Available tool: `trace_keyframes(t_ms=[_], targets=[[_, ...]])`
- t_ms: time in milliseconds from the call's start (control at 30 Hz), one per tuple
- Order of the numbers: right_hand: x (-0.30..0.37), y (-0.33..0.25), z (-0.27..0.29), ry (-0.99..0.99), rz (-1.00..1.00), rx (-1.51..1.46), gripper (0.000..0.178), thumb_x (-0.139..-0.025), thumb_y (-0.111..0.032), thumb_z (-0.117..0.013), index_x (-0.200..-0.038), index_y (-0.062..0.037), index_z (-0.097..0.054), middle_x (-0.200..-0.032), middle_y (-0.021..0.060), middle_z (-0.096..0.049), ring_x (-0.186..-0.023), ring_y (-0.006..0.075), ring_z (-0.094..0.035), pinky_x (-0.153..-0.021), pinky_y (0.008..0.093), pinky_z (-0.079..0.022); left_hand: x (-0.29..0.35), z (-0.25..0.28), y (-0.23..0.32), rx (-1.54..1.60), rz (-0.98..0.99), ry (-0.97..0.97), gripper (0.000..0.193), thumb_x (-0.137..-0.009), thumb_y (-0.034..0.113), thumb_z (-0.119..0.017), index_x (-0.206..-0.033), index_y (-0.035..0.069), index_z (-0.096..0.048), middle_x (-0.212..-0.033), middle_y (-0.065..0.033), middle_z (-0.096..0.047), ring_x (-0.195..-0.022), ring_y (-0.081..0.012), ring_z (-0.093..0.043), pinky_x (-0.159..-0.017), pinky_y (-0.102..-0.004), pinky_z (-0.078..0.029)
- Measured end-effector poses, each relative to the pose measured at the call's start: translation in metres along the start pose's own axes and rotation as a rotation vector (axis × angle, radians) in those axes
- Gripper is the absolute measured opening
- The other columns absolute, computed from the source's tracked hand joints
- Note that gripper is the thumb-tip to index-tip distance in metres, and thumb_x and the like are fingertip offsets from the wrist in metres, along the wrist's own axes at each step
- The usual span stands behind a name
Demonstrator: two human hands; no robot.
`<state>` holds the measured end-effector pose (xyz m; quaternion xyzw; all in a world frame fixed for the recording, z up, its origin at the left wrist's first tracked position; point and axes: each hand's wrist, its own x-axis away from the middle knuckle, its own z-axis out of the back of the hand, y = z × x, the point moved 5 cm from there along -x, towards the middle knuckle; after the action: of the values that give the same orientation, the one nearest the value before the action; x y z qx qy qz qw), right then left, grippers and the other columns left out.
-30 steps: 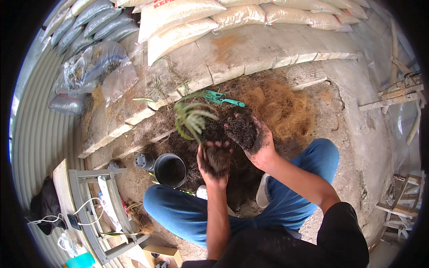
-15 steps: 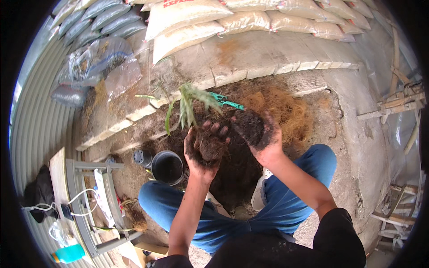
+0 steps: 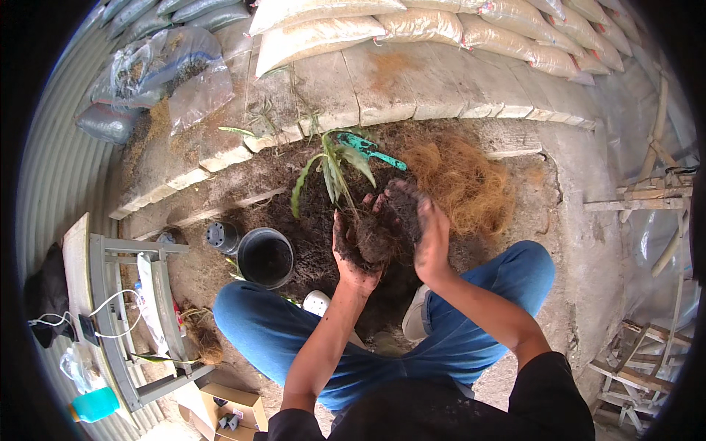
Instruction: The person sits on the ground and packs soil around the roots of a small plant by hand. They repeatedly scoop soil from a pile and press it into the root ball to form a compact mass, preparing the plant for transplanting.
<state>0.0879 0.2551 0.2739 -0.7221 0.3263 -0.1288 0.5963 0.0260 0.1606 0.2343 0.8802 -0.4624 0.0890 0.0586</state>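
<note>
A plant [image 3: 336,170] with long green leaves leans away from me, its root ball [image 3: 375,241] caked in dark soil. My left hand [image 3: 353,253] is closed around that root ball from below and the left. Dirt covers its fingers. Cupped on the root ball's right side, my right hand [image 3: 428,239] holds dark soil [image 3: 403,209] against its palm; whether it touches the roots is hard to tell. Beyond both hands lies a green hand trowel [image 3: 371,151]. Loose dark soil [image 3: 312,242] spreads on the ground beneath.
Left of my hands stand a black pot [image 3: 265,259] and a smaller pot [image 3: 222,236]. Brown coconut fibre [image 3: 463,187] is heaped at the right. A concrete ledge [image 3: 390,103] with stacked sacks [image 3: 316,42] runs across the back; a grey stool [image 3: 136,246] stands far left.
My right hand has tipped from palm-up to on edge and come in beside the root ball. My left hand has moved right, carrying the plant. The view has shifted slightly.
</note>
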Motion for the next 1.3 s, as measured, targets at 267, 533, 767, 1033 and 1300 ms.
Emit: trace_keyframes(t_ms=[267, 533, 767, 1033, 1300], targets=[[0.022, -0.010, -0.049, -0.199, 0.779, 0.878, 0.027, -0.092, -0.016, -0.052, -0.111, -0.0017, -0.066, -0.117, 0.0149, -0.064, -0.112, 0.0333, -0.059, -0.094, 0.0429, -0.048, -0.002, 0.037, -0.007, -0.203, -0.034, -0.028, 0.054, -0.103, 0.048, -0.030, -0.138, 0.011, -0.044, -0.138, -0.0111, -0.049, -0.127, -0.0255, -0.047, -0.108, -0.0406, -0.037], [-0.001, -0.023, -0.031, -0.359, 0.319, 0.733, 0.063, -0.097, -0.051, -0.033, -0.137, -0.0064, -0.050, -0.149, 0.0195, -0.035, -0.142, 0.0408, -0.020, -0.115, 0.0559, 0.000, 0.002, 0.023, 0.008, -0.140, 0.026, 0.159, 0.041, -0.102, 0.038, -0.038, -0.124, 0.009, -0.056, -0.117, -0.0097, -0.062, -0.109, -0.0246, -0.061, -0.096, -0.0397, -0.049], [0.010, -0.027, -0.023, -0.527, 0.606, 0.867, 0.042, -0.083, -0.021, -0.059, -0.121, -0.0051, -0.063, -0.131, 0.0129, -0.057, -0.129, 0.0303, -0.047, -0.111, 0.0529, -0.025, 0.008, 0.037, -0.004, -0.092, 0.108, 0.089, 0.035, -0.102, 0.033, -0.036, -0.119, 0.010, -0.056, -0.113, -0.0083, -0.062, -0.105, -0.0211, -0.062, -0.091, -0.0364, -0.053], [0.032, 0.013, -0.015, -0.352, 0.713, 0.763, 0.018, -0.082, -0.014, -0.059, -0.088, -0.0028, -0.073, -0.099, 0.0107, -0.071, -0.105, 0.0280, -0.066, -0.103, 0.0519, -0.036, 0.011, 0.055, -0.019, -0.201, 0.098, 0.175, 0.034, -0.104, 0.036, -0.034, -0.118, 0.013, -0.054, -0.109, -0.0056, -0.060, -0.098, -0.0179, -0.062, -0.083, -0.0305, -0.054], [0.015, -0.009, -0.029, -0.492, 0.611, 0.794, 0.034, -0.084, -0.035, -0.061, -0.102, -0.0095, -0.073, -0.116, 0.0102, -0.067, -0.114, 0.0293, -0.060, -0.110, 0.0553, -0.021, 0.007, 0.041, -0.001, -0.126, 0.125, 0.125, 0.039, -0.102, 0.042, -0.036, -0.116, 0.012, -0.057, -0.110, -0.0077, -0.062, -0.101, -0.0219, -0.063, -0.088, -0.0382, -0.054]])
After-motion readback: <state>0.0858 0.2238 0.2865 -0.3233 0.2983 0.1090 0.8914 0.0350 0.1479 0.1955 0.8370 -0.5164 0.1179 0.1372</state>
